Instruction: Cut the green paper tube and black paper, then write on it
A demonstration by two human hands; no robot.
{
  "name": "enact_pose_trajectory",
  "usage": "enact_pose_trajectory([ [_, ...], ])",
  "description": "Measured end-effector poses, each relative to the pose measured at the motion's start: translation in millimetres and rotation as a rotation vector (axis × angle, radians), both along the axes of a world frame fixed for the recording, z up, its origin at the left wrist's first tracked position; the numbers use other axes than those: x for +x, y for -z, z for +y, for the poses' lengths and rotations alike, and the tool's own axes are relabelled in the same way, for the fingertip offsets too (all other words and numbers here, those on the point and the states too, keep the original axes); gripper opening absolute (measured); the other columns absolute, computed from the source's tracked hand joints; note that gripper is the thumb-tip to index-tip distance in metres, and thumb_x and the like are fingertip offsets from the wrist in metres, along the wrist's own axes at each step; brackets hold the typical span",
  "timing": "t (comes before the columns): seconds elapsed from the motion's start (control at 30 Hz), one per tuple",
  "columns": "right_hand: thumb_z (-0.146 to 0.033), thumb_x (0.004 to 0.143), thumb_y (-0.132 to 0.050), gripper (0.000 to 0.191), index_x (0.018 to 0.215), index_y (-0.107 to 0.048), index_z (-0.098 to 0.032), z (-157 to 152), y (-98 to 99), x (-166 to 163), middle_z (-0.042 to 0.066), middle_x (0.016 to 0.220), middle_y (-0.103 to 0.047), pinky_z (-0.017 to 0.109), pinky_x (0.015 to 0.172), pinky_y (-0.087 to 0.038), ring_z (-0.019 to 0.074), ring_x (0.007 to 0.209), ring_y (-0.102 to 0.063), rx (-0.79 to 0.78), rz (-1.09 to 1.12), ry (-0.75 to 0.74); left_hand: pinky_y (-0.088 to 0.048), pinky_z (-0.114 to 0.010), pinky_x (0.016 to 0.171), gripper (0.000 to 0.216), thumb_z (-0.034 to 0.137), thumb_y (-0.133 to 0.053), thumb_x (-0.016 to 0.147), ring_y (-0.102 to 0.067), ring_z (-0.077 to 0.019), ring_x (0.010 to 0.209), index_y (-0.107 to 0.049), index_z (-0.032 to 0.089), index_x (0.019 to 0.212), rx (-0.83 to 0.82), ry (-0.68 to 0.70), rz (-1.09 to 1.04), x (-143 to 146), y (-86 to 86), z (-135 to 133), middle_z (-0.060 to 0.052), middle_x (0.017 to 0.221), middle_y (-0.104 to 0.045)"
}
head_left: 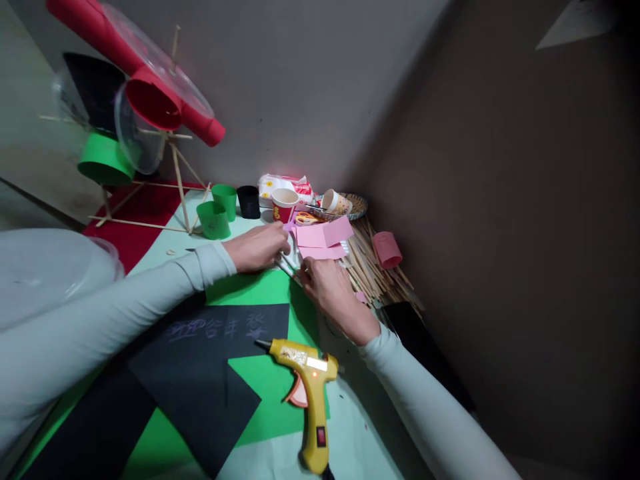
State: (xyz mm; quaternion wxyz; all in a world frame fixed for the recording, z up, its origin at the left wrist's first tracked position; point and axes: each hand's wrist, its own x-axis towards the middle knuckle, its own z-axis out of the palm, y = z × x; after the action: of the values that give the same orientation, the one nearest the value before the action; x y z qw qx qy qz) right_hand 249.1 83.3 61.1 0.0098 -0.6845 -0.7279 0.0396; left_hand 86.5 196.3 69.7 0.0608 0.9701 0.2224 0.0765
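My left hand [257,247] reaches forward over the table with its fingers curled near pale sticks [289,267] and the edge of the pink paper sheets [323,239]. My right hand [333,293] lies just right of it, knuckles up, fingers closed around the near ends of those sticks. What exactly each hand grips is partly hidden by the fingers. A yellow hot glue gun [310,393] rests on the table close to my right forearm, nozzle pointing left.
Black paper [200,373] lies over green paper [250,287]. Green cups [215,219], a black cup [249,201] and paper cups [284,203] stand behind. A pile of wooden sticks [380,277] and a pink roll [387,249] lie right. A stick frame with red tubes [155,100] stands at left.
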Motion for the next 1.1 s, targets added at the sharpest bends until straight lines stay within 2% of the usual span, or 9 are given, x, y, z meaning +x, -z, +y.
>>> enact_pose_trajectory([
  [0.17, -0.023, 0.099, -0.047, 0.026, 0.110, -0.068, -0.010, 9.4, 9.6, -6.4, 0.021, 0.100, -0.075, 0.035, 0.074, -0.047, 0.0311, 0.094, -0.073, -0.002, 0.006, 0.015, -0.042, -0.035, 0.074, 0.024, 0.006, -0.053, 0.084, -0.055, -0.0263, 0.085, -0.073, 0.017, 0.077, -0.014, 0.042, 0.076, 3.7, 10.0, -10.6, -0.011, 0.078, -0.066],
  [0.3, -0.020, 0.096, -0.050, 0.023, 0.104, -0.069, -0.009, 4.1, 7.5, -6.0, 0.021, 0.099, -0.075, 0.032, 0.072, -0.046, 0.0290, 0.090, -0.073, 0.012, 0.042, 0.044, -0.044, -0.035, 0.082, 0.023, 0.010, -0.053, 0.089, -0.058, -0.0250, 0.088, -0.074, 0.017, 0.084, -0.100, 0.045, 0.018, 1.4, 16.0, -12.8, -0.010, 0.086, -0.069],
  [0.4, -0.018, 0.093, -0.053, 0.018, 0.096, -0.070, -0.010, -7.8, 1.2, 3.2, 0.019, 0.092, -0.076, 0.030, 0.066, -0.042, 0.0266, 0.083, -0.072, 0.028, 0.103, 0.078, -0.044, -0.039, 0.089, 0.020, 0.015, -0.055, 0.088, -0.060, -0.0268, 0.095, -0.075, 0.016, 0.089, -0.190, -0.019, -0.097, -1.4, 14.0, -15.8, -0.012, 0.092, -0.070],
  [0.5, -0.023, 0.094, -0.055, 0.017, 0.091, -0.068, -0.012, -24.8, -4.7, 13.9, 0.013, 0.082, -0.075, 0.027, 0.061, -0.038, 0.0213, 0.073, -0.068, 0.056, 0.212, 0.094, -0.046, -0.043, 0.086, 0.024, 0.028, -0.056, 0.091, -0.063, -0.0287, 0.089, -0.075, 0.014, 0.087, -0.333, -0.143, -0.242, -0.3, 3.4, -25.6, -0.013, 0.087, -0.071],
  [0.63, -0.028, 0.097, -0.051, 0.018, 0.092, -0.063, -0.015, -45.7, -5.2, 10.8, 0.003, 0.071, -0.068, 0.024, 0.058, -0.036, 0.0150, 0.062, -0.060, 0.120, 0.408, 0.075, -0.053, -0.036, 0.068, 0.047, 0.051, -0.047, 0.095, -0.066, -0.0227, 0.072, -0.071, 0.012, 0.083, -0.675, -0.244, -0.420, 9.7, -12.4, -48.1, -0.010, 0.078, -0.071],
  [0.73, -0.028, 0.099, -0.048, 0.018, 0.094, -0.060, -0.016, -55.7, -1.8, -0.5, -0.002, 0.066, -0.061, 0.023, 0.055, -0.036, 0.0125, 0.056, -0.055, 0.140, 0.541, 0.039, -0.055, -0.032, 0.069, 0.049, 0.055, -0.043, 0.094, -0.068, -0.0195, 0.077, -0.066, 0.012, 0.087, -0.875, -0.268, -0.569, 15.6, -19.3, -66.4, -0.012, 0.088, -0.072],
  [0.87, -0.032, 0.095, -0.057, 0.014, 0.091, -0.059, -0.019, -62.8, -4.9, -0.1, -0.006, 0.063, -0.052, 0.022, 0.052, -0.036, 0.0110, 0.054, -0.048, 0.168, 0.906, 0.005, -0.051, -0.027, 0.069, 0.045, 0.057, -0.048, 0.093, -0.061, -0.0139, 0.070, -0.061, 0.015, 0.084, -0.984, -0.269, -0.719, 9.7, -25.2, -87.4, -0.003, 0.075, -0.065],
  [1.0, -0.034, 0.094, -0.063, 0.019, 0.083, -0.057, -0.020, -68.7, -25.6, 16.3, -0.005, 0.069, -0.055, 0.021, 0.055, -0.042, 0.0096, 0.058, -0.050, 0.325, 1.314, 0.008, -0.037, -0.023, 0.048, 0.041, 0.057, -0.057, 0.090, -0.044, -0.0092, 0.048, -0.057, 0.018, 0.080, -1.149, -0.222, -0.671, -3.4, -31.8, -106.6, 0.008, 0.058, -0.045],
  [1.1, -0.029, 0.097, -0.059, 0.009, 0.093, -0.061, -0.021, -75.6, -43.8, 22.8, -0.002, 0.080, -0.061, 0.023, 0.065, -0.050, 0.0107, 0.068, -0.060, 0.450, 1.424, -0.044, -0.026, -0.024, 0.044, 0.041, 0.056, -0.053, 0.093, -0.030, -0.0087, 0.047, -0.057, 0.019, 0.079, -1.049, -0.225, -0.571, -10.2, -37.8, -118.8, 0.009, 0.057, -0.034],
])
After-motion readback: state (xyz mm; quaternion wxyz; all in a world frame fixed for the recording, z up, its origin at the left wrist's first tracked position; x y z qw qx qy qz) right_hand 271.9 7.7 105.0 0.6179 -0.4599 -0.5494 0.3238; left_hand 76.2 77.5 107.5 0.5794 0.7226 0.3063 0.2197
